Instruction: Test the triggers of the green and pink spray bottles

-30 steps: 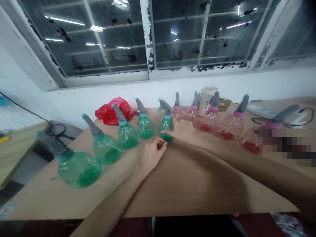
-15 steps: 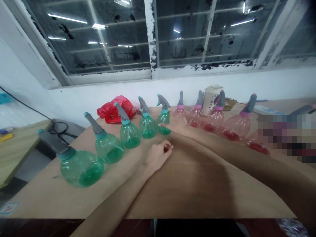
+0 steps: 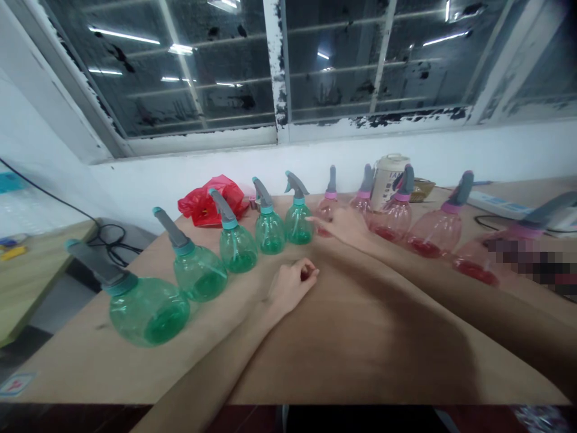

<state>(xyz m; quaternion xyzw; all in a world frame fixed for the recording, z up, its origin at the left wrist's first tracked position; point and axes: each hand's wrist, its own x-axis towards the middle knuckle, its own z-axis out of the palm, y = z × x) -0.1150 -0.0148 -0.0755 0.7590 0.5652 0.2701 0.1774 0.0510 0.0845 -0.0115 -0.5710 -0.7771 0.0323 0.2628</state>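
My left hand (image 3: 295,284) rests on the table with its fingers curled in and nothing visible in them. My right hand (image 3: 347,225) reaches in front of the farthest pink spray bottle (image 3: 325,209), thumb stretched to the left and apart from the other fingers. Those fingers are partly hidden; whether they touch the bottle I cannot tell. Just left of the thumb stands a green spray bottle (image 3: 298,225) with a grey trigger head. More green spray bottles (image 3: 238,249) line up toward the near left, and pink ones (image 3: 435,231) toward the near right, with coloured liquid inside.
Behind the bottles are a crumpled red plastic bag (image 3: 214,201) and a pale canister (image 3: 388,182). A white power strip (image 3: 498,204) with a black cable lies at the right. The wooden table (image 3: 342,361) ends in front of me; a window (image 3: 225,66) is above.
My right hand has moved from the last green spray bottle to the right, in front of the pink one. That green bottle has shifted back into line. My left hand stays curled on the table.
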